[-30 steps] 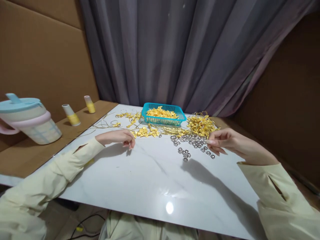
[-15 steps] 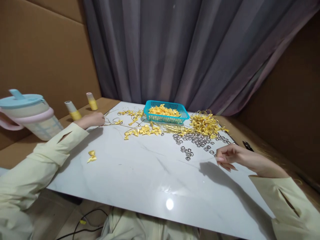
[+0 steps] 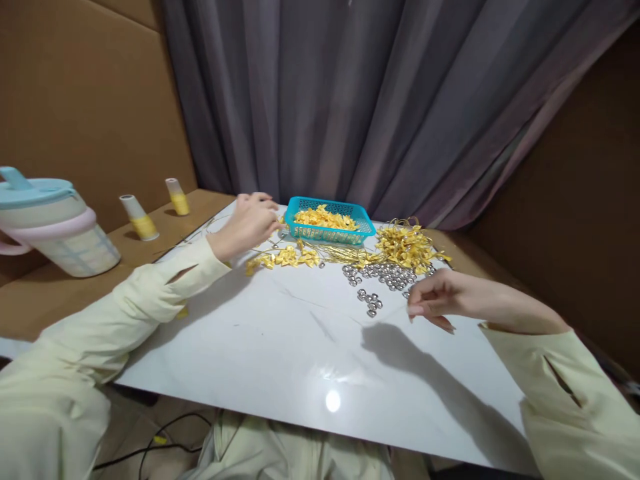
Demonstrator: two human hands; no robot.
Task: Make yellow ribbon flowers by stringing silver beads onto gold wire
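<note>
My left hand (image 3: 249,224) hovers over the far left of the white table (image 3: 280,360), close to the turquoise basket (image 3: 333,239). Its fingers are spread and nothing shows in them. Yellow ribbon bows (image 3: 287,257) lie beneath and beside it. My right hand (image 3: 434,299) is pinched above the table's right side, and a thin pale strand (image 3: 383,313) runs leftward from its fingertips; its exact kind is unclear. Silvery oval rings or beads (image 3: 395,276) are scattered just beyond that hand. More yellow bows (image 3: 323,217) fill the basket.
A bunch of yellow bows on gold cords (image 3: 406,247) lies at the back right. On the left ledge stand a lidded cup (image 3: 75,243) and two yellow-and-white cones (image 3: 141,220). A single bow (image 3: 183,311) is partly hidden by my left sleeve. Curtain behind.
My left hand has left the cord at the far left, opened and moved right toward the basket. My right hand has shifted slightly left, still pinching the strand.
</note>
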